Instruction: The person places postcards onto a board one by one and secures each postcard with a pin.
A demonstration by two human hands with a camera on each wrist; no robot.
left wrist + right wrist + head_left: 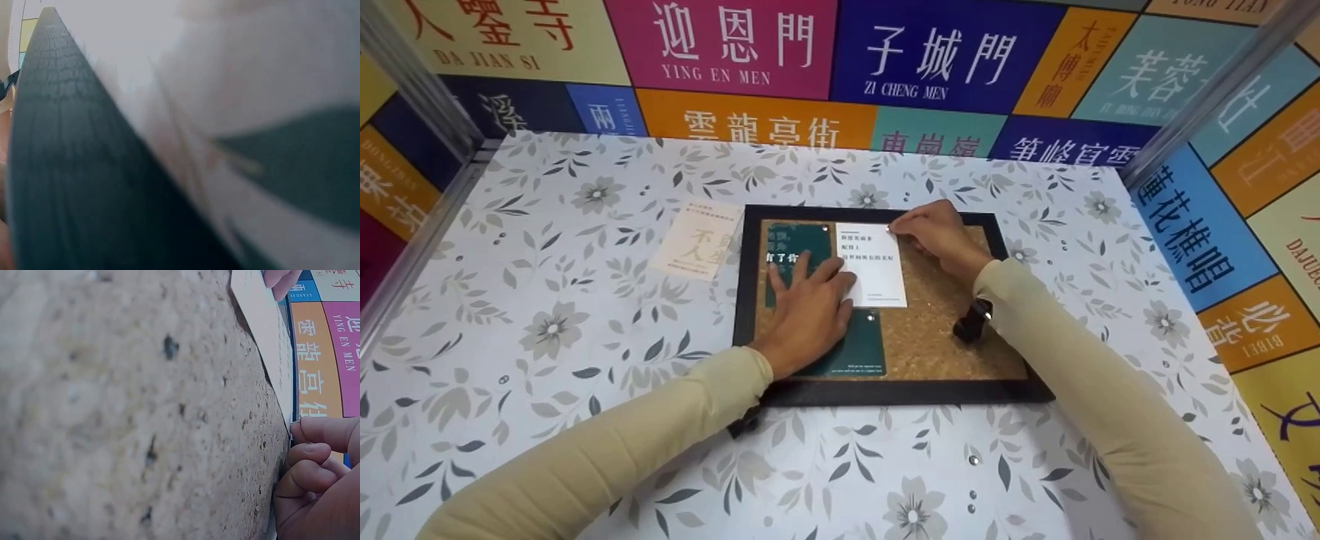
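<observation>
A white card point(871, 266) lies on the cork board point(937, 330), inside its black frame point(900, 391), with a dark green card point(799, 251) to its left and another green card point(851, 349) nearer the person. The left hand point(808, 307) lies flat with its fingers spread and straight, pressing down across the green card and the left edge of the white card. The right hand point(934, 232) has its fingers curled at the white card's far right corner, apparently pinching or pressing something small there; whether a pin sits under the fingertips point(315, 430) cannot be told. To do this well, the flat hand should hold both cards steady so they do not slide, and the right hand should press straight down into the cork, not at a slant, so the corner stays square. A cream card point(699, 240) waits on the floral tablecloth point(547, 300) to the left of the frame.
</observation>
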